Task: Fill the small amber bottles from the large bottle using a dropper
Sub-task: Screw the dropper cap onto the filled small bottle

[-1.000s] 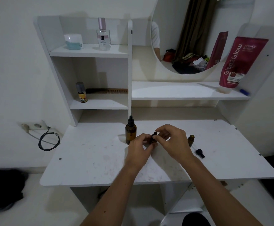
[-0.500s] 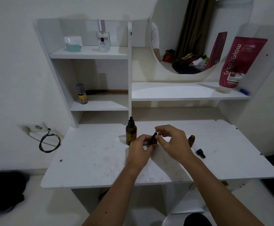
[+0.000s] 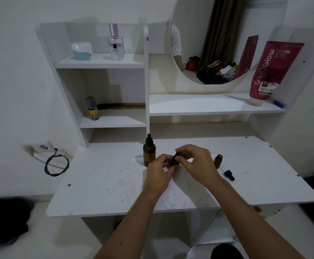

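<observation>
On the white desk [image 3: 105, 184] stands the large amber bottle [image 3: 149, 153] with its black dropper cap on. Just right of it, my left hand [image 3: 159, 170] grips a small amber bottle [image 3: 175, 162], mostly hidden by my fingers. My right hand [image 3: 197, 161] pinches that bottle's black dropper cap [image 3: 176, 156] from above. A second small amber bottle [image 3: 217, 161] stands uncapped to the right, and its loose dropper [image 3: 228, 174] lies on the desk beside it.
A perfume bottle [image 3: 116, 44] and a jar [image 3: 82, 51] sit on the top shelf, a small spray bottle [image 3: 92, 108] and a comb [image 3: 121, 106] below. A red tube [image 3: 272, 70] leans by the round mirror [image 3: 223, 40]. A cable [image 3: 56, 164] hangs left of the desk.
Both hands stay together on the small bottle; my right fingers have shifted slightly on the cap. The rest of the desk is unchanged.
</observation>
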### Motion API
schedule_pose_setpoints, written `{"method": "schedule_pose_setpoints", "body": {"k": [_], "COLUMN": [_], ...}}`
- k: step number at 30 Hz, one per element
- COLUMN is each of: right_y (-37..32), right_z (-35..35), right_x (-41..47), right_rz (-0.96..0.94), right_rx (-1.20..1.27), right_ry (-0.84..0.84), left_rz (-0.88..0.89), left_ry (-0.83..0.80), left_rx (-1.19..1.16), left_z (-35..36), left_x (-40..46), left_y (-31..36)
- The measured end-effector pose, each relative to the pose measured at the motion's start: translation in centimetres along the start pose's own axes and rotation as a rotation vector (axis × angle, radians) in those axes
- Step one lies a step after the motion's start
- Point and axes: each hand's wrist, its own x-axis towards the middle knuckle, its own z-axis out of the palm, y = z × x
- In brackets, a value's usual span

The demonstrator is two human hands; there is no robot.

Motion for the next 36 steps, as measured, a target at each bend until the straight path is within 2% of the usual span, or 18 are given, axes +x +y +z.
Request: {"method": "schedule_pose_setpoints", "body": {"k": [4, 10, 19, 28, 33, 36], "right_y": [0.1, 0.5, 0.2, -0.5, -1.8, -3.5], "right_z": [-0.1, 0.0, 0.5, -0.1, -0.9, -0.6], "right_x": [0.0, -0.1, -0.5, -0.9, -0.8, 0.1], "right_rz": [-0.045, -0.076, 0.011, -0.024, -0.058, -0.112], "right_rx": [-0.037, -0.039, 0.047, -0.026, -0.043, -0.034], "right_ry": [0.052, -0.071, 0.033, 0.045, 0.128, 0.116], "left_rz": [-0.016, -0.025, -0.036, -0.06, -0.095, -0.08], "left_ry": [0.001, 0.006, 0.02, 0.004, 0.034, 0.108], "left_rx": [0.002, 0.013, 0.03, -0.021, -0.04, -0.034], "left_z": [0.0, 0.0, 0.0, -0.7, -2.9, -5.4], "left_x": [0.0, -0.1, -0.1, -1.2, -3.1, -3.6], "left_y": [0.0, 0.1, 0.3, 0.9, 0.8, -0.1]}}
